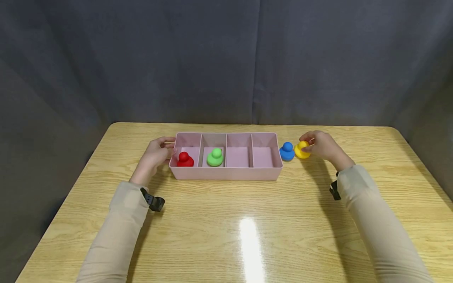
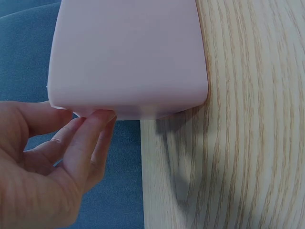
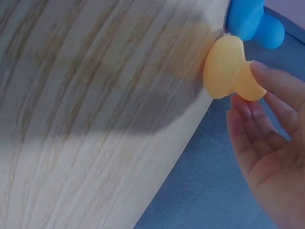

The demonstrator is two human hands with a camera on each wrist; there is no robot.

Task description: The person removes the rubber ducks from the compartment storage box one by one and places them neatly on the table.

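Observation:
A pink tray (image 1: 226,173) with several compartments lies across the table's far half. A red duck (image 1: 185,159) sits in its leftmost compartment and a green duck (image 1: 215,156) in the one beside it; the other two are empty. My left hand (image 1: 167,148) rests its fingertips (image 2: 97,117) against the tray's left end wall (image 2: 128,52). Right of the tray a blue duck (image 1: 287,151) and a yellow duck (image 1: 301,150) stand touching on the table. My right hand (image 1: 308,144) pinches the yellow duck (image 3: 228,69) by its head, with the blue duck (image 3: 252,21) just beyond.
The wooden table (image 1: 247,220) stretches bare from the tray to its near edge, with a bright glare patch in the middle. A dark curtain closes off the back and sides. Both forearms lie over the table's near half.

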